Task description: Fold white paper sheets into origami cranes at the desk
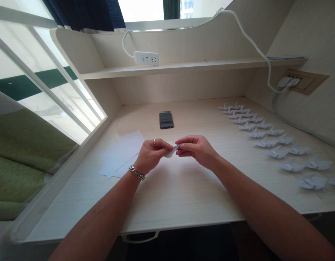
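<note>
A small folded piece of white paper (171, 151) is held up over the middle of the desk, between my two hands. My left hand (152, 154), with a ring and a chain bracelet, pinches its left side between thumb and fingers. On the other side, my right hand (196, 149) grips the paper's upper right tip with thumb and forefinger. Part of the paper is hidden by my fingers. Loose white sheets (121, 154) lie overlapping just left of my left hand. Folded white paper cranes (265, 142) stand in two slanting rows to the right.
A dark phone (166, 119) lies on the desk (183, 203) beyond my hands. Above it, a shelf (189, 68) carries a white power strip (146, 58). A white cable (254, 43) hangs down to the wall socket (303, 81). White rails (47, 85) border the left side.
</note>
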Demonstrator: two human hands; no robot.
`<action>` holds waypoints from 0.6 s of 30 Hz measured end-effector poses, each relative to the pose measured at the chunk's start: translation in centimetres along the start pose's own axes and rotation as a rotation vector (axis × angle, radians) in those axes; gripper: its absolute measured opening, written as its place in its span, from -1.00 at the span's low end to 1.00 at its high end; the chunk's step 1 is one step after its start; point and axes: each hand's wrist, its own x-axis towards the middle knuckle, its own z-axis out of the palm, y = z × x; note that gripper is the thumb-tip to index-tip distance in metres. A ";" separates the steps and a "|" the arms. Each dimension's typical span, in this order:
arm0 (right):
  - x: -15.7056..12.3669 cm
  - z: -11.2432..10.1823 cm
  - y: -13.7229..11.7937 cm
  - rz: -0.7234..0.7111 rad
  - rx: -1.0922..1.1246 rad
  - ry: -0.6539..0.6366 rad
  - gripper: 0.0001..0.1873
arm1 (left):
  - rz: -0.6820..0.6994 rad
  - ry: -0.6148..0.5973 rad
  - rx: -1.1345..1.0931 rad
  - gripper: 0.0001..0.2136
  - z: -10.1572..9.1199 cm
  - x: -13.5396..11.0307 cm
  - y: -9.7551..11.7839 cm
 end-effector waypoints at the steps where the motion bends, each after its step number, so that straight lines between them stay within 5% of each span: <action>1: 0.1 0.0 0.1 -0.012 -0.016 0.007 -0.81 | -0.001 -0.005 0.006 -0.93 0.0 0.0 0.0; 18: 0.0 -0.1 0.2 0.076 -0.109 -0.028 -0.75 | 0.022 -0.092 0.081 -0.96 0.1 -0.1 0.1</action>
